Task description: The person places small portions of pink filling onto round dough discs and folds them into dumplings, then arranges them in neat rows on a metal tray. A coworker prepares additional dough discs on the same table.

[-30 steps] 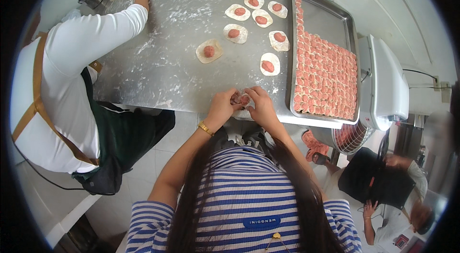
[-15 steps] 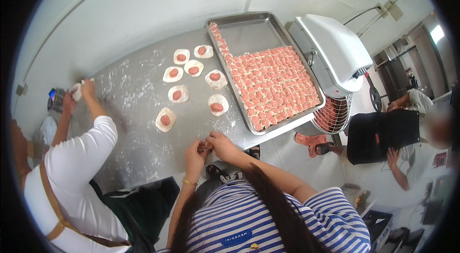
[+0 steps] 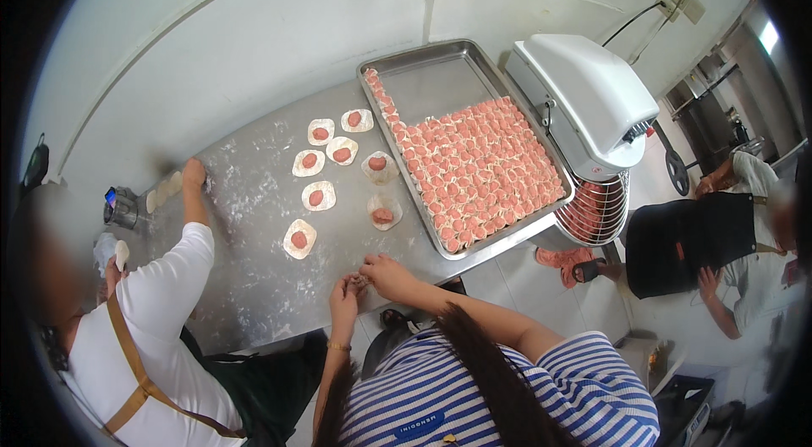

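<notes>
Both my hands meet at the table's front edge, fingers bent around a small dumpling (image 3: pixel 358 282). My left hand (image 3: pixel 342 298) pinches it from the left, and my right hand (image 3: pixel 391 278) presses in from the right. Fingers cover most of it. Beyond them lie several flat dough wrappers, each with a lump of pink meat filling; a wrapper (image 3: pixel 302 251) is nearest on the left, and another, a thin wrapper (image 3: pixel 376 202), is nearest ahead. A large metal tray (image 3: pixel 436 79) to the right holds tight rows of open-topped dumplings (image 3: pixel 482 168), with bare metal at its far end.
At left, a co-worker's hand (image 3: pixel 195 173) rests on the floured steel table (image 3: pixel 245 219) beside stacked wrappers (image 3: pixel 161 193) and a metal container (image 3: pixel 121 208). A white mixer (image 3: pixel 584 100) with a wire-guarded bowl (image 3: pixel 592 208) stands right of the tray. Another person in a black apron (image 3: pixel 689 244) is farther right.
The view has shifted, so the table sits lower. My hands stay together on the dumpling. The co-worker's hands have parted, one now on the table and the other lower, holding a wrapper.
</notes>
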The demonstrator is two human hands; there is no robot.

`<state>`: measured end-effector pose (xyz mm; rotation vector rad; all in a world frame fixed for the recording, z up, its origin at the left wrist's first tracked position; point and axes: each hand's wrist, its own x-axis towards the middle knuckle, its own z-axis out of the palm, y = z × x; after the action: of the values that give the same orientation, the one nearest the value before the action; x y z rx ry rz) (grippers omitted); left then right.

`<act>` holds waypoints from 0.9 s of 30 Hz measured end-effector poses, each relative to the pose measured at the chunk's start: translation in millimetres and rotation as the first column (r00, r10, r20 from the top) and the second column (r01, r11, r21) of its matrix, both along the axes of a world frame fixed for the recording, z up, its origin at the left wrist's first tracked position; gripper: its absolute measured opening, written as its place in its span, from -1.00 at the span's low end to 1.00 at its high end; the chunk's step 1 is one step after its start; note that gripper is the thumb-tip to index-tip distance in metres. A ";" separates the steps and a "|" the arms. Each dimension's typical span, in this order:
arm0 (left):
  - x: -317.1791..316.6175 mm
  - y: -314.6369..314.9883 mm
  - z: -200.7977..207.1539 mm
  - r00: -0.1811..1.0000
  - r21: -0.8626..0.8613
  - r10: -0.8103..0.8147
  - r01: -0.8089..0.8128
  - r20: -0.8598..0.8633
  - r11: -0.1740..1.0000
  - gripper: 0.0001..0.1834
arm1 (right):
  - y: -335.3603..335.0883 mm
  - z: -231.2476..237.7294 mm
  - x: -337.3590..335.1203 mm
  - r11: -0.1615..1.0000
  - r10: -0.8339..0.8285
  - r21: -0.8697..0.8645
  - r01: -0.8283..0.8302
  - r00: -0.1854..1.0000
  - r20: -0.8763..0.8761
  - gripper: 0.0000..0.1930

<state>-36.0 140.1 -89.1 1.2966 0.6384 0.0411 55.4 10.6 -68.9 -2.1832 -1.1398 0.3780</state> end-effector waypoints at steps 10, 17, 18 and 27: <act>53.3 -54.8 21.1 0.927 -0.768 0.368 -0.180 0.076 0.614 -0.70 | -10.3 49.5 48.7 0.994 0.069 0.076 -0.077 0.992 0.106 -0.80; 101.2 -111.6 32.5 0.868 -0.792 0.487 -0.228 0.099 0.566 -0.66 | -58.5 69.0 88.1 0.994 0.028 0.102 -0.049 0.978 0.204 -0.81; 106.8 -117.5 33.3 0.863 -0.787 0.498 -0.245 0.091 0.567 -0.65 | -64.9 70.2 95.7 0.991 0.043 0.116 -0.062 0.986 0.158 -0.81; 135.1 -153.4 38.5 0.801 -0.812 0.589 -0.270 0.109 0.518 -0.65 | -92.7 74.5 134.0 0.980 0.126 0.146 -0.137 0.989 0.082 -0.77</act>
<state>99.1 -13.3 -50.6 0.2275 0.5400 0.3977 189.4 -82.1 5.7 -2.0097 -1.3137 0.2607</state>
